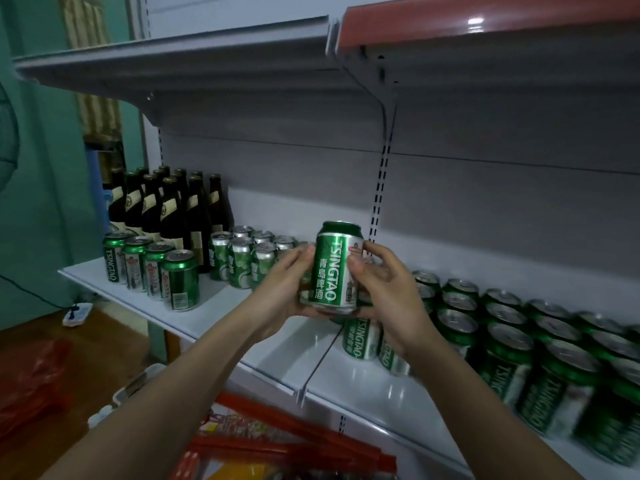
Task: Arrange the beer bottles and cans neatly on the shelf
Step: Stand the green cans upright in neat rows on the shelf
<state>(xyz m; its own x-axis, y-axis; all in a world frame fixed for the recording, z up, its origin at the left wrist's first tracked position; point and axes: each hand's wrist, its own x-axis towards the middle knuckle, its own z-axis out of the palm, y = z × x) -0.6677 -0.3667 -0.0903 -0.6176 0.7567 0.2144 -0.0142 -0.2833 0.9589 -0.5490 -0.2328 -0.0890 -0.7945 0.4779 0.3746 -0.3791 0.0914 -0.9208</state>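
Gripping can [335, 268] above shelf edge [263, 367]

Cans on the right [554, 375] are smeared with blur and cut off at the edge — back-row bottle labels [162, 188] unreadable.

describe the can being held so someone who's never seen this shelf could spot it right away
Find the white shelf stocked with cans and brown bottles. The green Tsingtao can is lifted above it near the middle, between the left hand and right hand. It alone is off the shelf.

Dim bluish light, wide-angle bending, perhaps motion blur on right-hand cans [540, 368].
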